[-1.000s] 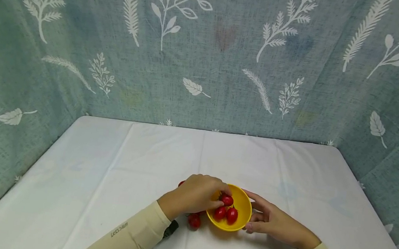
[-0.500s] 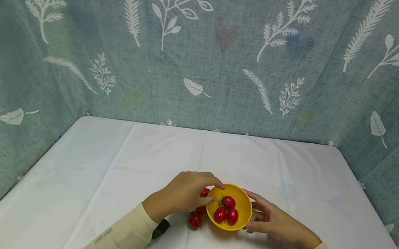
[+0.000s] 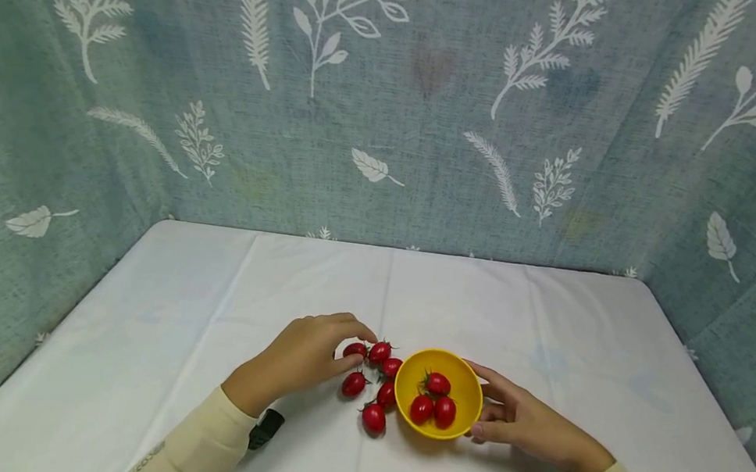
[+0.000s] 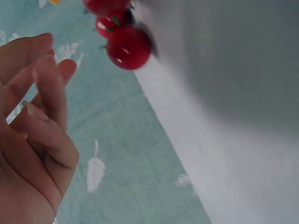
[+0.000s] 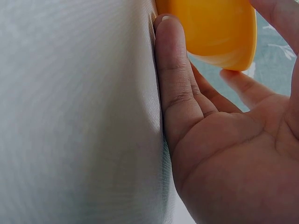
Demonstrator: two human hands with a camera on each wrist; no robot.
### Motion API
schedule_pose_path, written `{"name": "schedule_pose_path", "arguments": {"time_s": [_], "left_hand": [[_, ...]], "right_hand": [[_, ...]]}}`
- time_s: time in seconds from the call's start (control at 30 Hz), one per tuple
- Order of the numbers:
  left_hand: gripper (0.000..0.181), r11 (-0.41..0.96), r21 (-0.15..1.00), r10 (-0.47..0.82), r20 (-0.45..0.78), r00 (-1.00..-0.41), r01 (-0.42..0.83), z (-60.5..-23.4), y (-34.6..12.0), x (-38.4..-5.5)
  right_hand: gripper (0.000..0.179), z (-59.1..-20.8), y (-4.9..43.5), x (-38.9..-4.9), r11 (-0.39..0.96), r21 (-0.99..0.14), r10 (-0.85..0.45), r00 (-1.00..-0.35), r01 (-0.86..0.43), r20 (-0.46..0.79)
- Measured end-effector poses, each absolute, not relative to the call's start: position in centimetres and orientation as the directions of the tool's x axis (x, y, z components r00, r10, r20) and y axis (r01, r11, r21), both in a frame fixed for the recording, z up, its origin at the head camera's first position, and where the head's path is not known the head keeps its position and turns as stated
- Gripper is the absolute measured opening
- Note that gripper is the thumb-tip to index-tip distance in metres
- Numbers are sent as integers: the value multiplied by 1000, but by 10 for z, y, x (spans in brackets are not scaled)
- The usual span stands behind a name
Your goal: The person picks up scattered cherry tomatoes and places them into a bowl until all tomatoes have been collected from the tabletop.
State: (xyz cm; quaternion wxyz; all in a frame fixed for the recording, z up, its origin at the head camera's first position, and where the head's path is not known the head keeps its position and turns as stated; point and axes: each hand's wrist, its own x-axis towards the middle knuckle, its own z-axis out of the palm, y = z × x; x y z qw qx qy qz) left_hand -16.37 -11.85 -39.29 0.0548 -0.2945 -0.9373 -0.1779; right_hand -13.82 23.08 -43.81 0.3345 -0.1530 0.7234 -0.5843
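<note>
My left hand [image 3: 307, 355] reaches over loose red cherry tomatoes [image 3: 373, 419] on the table, left of the yellow bowl [image 3: 403, 404]. Its thumb and index finger are spread around the tomato [image 3: 354, 350] at the far left, without gripping it. In the left wrist view, the loosely bent fingers [image 4: 52, 88] hold nothing, and tomatoes [image 4: 128, 47] with green stems sit apart from them. Three tomatoes [image 3: 437, 383] lie inside the bowl. My right hand [image 3: 534, 428] rests along the bowl's right side, its fingers relaxed. In the right wrist view, fingertips touch the bowl's outer wall [image 5: 219, 32].
A white cloth [image 3: 259, 284] covers the table. Green patterned fabric [image 3: 382, 205] rises behind it and along both sides. Black straps [image 3: 265, 428] sit at both wrists, over pale sleeves [image 3: 201, 435].
My left hand has let go of a tomato in the bowl and moved left, back over the loose tomatoes, which now show. The right hand has stayed at the bowl.
</note>
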Motion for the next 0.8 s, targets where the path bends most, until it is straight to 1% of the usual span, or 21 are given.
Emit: {"name": "schedule_pose_path", "arguments": {"time_s": [0.17,0.4,0.63,0.8], "left_hand": [[30,792,306,502,163,-849,528,-398,-124,-167],[33,833,285,478,60,-876,474,-407,-125,-169],[31,842,263,475,52,-879,471,-409,-126,-169],[31,842,271,476,34,-879,467,-409,-127,-171]], "right_hand": [[83,-439,231,-138,252,-954,-629,-722,163,-289],[82,-441,232,-139,239,-958,-643,-713,160,-280],[79,-439,232,-140,239,-963,-659,-708,126,-256],[80,-439,233,-140,243,-960,-651,-710,141,-269]]}}
